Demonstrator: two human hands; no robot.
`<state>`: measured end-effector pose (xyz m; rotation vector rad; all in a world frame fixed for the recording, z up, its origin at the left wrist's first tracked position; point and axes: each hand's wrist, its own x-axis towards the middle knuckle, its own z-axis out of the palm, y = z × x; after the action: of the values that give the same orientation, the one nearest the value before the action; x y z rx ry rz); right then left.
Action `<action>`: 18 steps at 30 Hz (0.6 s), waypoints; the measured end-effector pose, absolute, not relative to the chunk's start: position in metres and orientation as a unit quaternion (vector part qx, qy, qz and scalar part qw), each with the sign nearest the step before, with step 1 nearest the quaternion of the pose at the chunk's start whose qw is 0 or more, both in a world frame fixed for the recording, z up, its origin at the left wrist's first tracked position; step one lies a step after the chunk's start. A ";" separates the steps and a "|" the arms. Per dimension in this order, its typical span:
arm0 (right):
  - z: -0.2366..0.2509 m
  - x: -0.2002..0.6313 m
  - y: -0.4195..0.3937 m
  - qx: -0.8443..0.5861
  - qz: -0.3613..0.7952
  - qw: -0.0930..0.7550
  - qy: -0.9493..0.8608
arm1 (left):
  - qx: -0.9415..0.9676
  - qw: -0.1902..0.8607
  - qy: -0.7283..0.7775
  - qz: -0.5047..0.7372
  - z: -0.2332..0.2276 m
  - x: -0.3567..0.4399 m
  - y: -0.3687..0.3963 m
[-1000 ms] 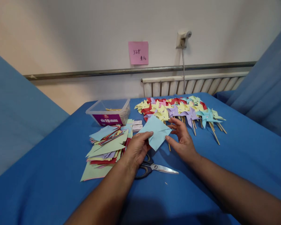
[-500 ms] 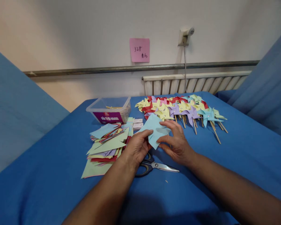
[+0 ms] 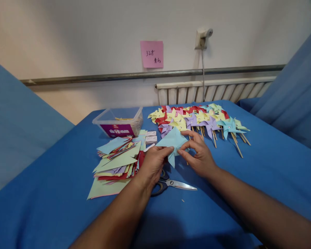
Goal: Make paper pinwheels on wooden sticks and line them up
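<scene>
A light blue paper pinwheel (image 3: 174,139), its blades partly folded in, is held up over the table between my two hands. My left hand (image 3: 157,160) grips it from the left, thumb pressed near its centre. From the right, the thumb and fingers of my right hand (image 3: 198,152) pinch a blade close to the middle. Below my hands lie scissors (image 3: 173,184) with dark handles, partly behind my left hand. Left of that hand rises a stack of coloured paper sheets (image 3: 116,162).
Behind the paper stack stands a clear plastic box (image 3: 116,122) with a purple label and thin sticks inside. Small white boxes (image 3: 151,138) sit beside it. Several finished pinwheels (image 3: 209,122) on sticks lie at the back right of the blue-covered table (image 3: 52,186).
The blue paper has turned from a flatter sheet to a star-like shape, with blades brought toward its centre. My left thumb has moved right, onto the middle.
</scene>
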<state>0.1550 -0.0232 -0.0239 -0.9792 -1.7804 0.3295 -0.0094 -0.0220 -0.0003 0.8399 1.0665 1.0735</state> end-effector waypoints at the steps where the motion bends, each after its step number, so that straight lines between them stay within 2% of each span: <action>1: -0.024 0.155 -0.023 -0.412 0.140 0.514 -0.739 | 0.384 0.638 0.477 0.467 -0.002 -0.009 -0.022; 8: -0.026 0.155 -0.021 -0.451 0.170 0.503 -0.717 | 0.432 0.591 0.522 0.438 -0.005 -0.007 -0.021; 18: -0.029 0.153 -0.019 -0.471 0.175 0.507 -0.700 | 0.438 0.577 0.533 0.437 -0.002 -0.005 -0.023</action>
<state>0.1534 -0.0192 -0.0288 -1.1368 -1.6888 0.4228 -0.0048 -0.0228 -0.0020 1.0243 1.2471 1.0230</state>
